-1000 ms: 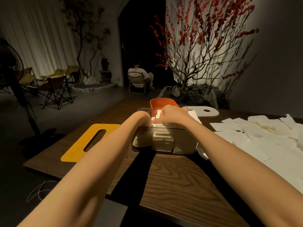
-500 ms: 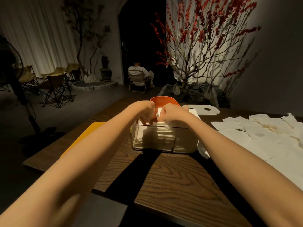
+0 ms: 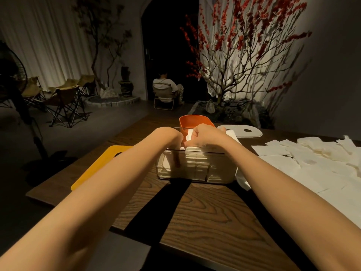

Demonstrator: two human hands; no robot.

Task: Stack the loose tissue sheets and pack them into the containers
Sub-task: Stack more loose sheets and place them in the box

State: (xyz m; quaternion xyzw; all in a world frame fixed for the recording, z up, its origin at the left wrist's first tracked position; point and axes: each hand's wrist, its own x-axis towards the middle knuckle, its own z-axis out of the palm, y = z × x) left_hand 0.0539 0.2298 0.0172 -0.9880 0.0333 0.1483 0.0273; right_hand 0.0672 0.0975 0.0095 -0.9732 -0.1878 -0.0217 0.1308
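Tissue stack (image 3: 197, 163) sat inside the clear container (image 3: 218, 173); left hand (image 3: 172, 136) reached into it, grip hidden; right hand (image 3: 207, 135) pinched the top sheets; pressing evenly seemed wise, so corners stayed flat.

Just one view here, a wide-angle head cam, so there's no second angle to overlap with. It sits up above and behind both forearms, looking forward and down along them toward the far end of the wooden table (image 3: 205, 216). The arms come in from the bottom corners and meet mid-frame, where the left hand (image 3: 170, 136) and right hand (image 3: 207, 134) sit at the clear container (image 3: 195, 167). That box is fairly close, right under the fingers. Beyond the fingertips the lens takes in the room: a red-blossomed tree (image 3: 244, 45) far right, folding chairs (image 3: 62, 98) far left. Edges look curved from the wide lens.
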